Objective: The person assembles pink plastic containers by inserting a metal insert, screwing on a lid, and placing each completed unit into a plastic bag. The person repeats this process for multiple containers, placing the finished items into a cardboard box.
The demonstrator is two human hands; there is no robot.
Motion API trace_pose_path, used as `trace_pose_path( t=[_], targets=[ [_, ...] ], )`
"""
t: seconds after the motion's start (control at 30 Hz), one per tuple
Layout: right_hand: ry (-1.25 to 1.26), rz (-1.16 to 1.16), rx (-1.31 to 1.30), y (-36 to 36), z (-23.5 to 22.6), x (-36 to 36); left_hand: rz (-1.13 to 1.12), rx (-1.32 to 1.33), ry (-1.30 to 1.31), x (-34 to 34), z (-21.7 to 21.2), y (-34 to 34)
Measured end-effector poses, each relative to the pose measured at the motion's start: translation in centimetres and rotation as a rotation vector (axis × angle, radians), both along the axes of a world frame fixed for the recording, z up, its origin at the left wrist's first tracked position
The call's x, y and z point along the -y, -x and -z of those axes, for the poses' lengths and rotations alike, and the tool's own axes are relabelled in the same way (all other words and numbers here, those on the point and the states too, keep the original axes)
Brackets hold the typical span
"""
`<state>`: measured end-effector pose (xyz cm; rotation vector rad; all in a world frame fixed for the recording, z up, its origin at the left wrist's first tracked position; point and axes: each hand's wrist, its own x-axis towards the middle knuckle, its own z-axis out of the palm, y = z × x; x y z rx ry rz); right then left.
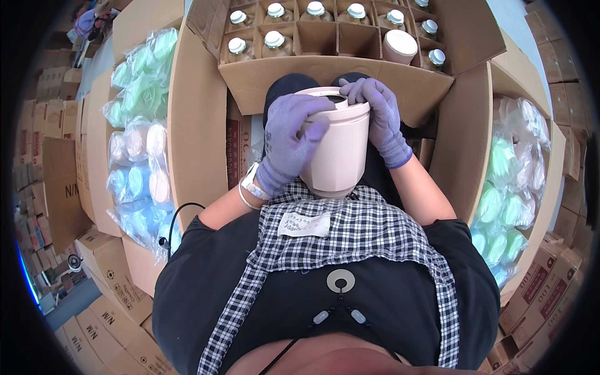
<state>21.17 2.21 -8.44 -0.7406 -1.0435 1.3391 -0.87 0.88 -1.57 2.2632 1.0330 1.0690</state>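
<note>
Two gloved hands are closed on one pale pink tumbler (340, 150), which is held upright above the lap, just short of the open carton (325, 78). The left hand (289, 139) is wrapped round the tumbler's side near the top, its grip shut firmly on the wall and its thumb lying across the front. The right hand (377, 115) is laid over the rim from behind, its fingers (357, 89) curled onto the lid (331, 100) at the dark opening. The lid appears seated or nearly so; whether it is fully pressed home cannot be told.

The carton is divided into cells. Most cells are filled by glass bottles (275, 40) with white caps, one cell is taken by a pink tumbler set base upward (400, 45), and two cells in the near row are seen unfilled. Bags of green, blue and pink lids (140, 125) are stacked in a box at the left, and similar bags (509, 187) at the right.

The step in hand is judged to be the fitting or checking of the lid. The next move would call for even pressure round the rim while the body is kept from turning.
</note>
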Motion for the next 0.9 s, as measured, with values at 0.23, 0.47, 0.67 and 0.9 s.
trace_pose_path(
  t=[0.23, 0.47, 0.67, 0.9],
  targets=[
    [0.014, 0.166, 0.386, 0.1, -3.7, -0.6, 0.23, 0.389, 0.399, -8.6, 5.1, 1.6],
    [-0.007, 0.108, 0.447, 0.5, -2.2, 1.4, 0.32, 0.489, 0.527, -5.5, 4.7, 1.1],
    [0.294, -0.209, -0.194, 0.7, -0.4, 0.9, 0.116, 0.176, 0.408, -2.6, 1.1, 1.1],
    [0.392, -0.282, -0.237, -0.3, 0.0, -2.1, 0.156, -0.057, 0.157, -2.4, -3.3, -0.6]
  ],
)
